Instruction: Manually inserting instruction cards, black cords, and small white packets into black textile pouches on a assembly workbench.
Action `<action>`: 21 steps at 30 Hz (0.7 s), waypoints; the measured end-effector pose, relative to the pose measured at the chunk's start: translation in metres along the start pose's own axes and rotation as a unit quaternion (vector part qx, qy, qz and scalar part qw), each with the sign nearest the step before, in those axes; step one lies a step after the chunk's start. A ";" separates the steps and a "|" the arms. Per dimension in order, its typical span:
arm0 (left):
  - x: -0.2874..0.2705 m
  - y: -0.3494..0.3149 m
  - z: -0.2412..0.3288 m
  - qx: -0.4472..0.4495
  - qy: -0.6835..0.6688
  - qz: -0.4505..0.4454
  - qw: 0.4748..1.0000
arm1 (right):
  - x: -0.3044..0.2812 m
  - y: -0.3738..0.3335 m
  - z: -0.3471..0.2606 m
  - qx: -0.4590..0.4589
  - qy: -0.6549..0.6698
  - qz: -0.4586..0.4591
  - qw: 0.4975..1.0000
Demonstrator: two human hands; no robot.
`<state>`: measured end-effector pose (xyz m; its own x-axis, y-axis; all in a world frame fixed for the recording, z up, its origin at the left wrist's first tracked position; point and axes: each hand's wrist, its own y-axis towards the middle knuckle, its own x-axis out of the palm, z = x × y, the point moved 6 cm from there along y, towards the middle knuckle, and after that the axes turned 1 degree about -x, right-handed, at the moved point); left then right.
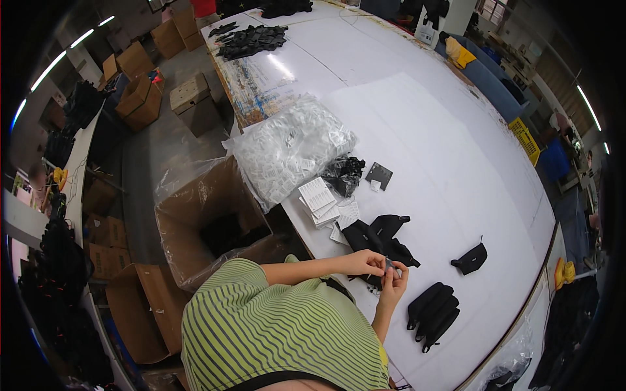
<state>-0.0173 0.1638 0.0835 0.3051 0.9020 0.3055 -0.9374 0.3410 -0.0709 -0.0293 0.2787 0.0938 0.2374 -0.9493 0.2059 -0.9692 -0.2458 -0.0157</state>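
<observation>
My left hand (366,262) and my right hand (393,285) meet at the near edge of the white table, fingers pinched together. Between their fingertips sits a small greyish thing (390,264), too small to name. Just beyond the hands lie several black fabric pouches (381,231) in a loose heap. To the right of my right hand, more black pouches (433,313) rest side by side in a row. A single black pouch (470,259) lies apart, farther right. Some dark material under my hands is partly hidden.
A stack of white printed cards (319,197) stands beside a bunch of black small parts (344,174) in clear plastic. Behind them spreads a large clear bag of white tags (290,146). A black card (379,176) lies nearby. Left of the table stands an open plastic-lined carton (173,225).
</observation>
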 end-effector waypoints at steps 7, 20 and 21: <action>-0.007 -0.002 0.000 -0.029 0.071 -0.005 0.997 | -0.002 -0.002 0.003 0.039 0.036 -0.021 0.998; -0.007 0.005 0.027 -0.016 0.131 -0.006 0.991 | 0.001 0.009 -0.010 0.026 0.027 -0.027 0.999; -0.008 0.004 0.032 -0.011 0.145 0.009 0.989 | 0.002 0.010 -0.012 0.028 0.026 -0.025 0.999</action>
<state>-0.0295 0.1492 0.1114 0.3267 0.9449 0.0193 -0.9402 0.3271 -0.0954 -0.0392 0.2765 0.1059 0.2797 -0.9245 0.2590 -0.9508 -0.3041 -0.0588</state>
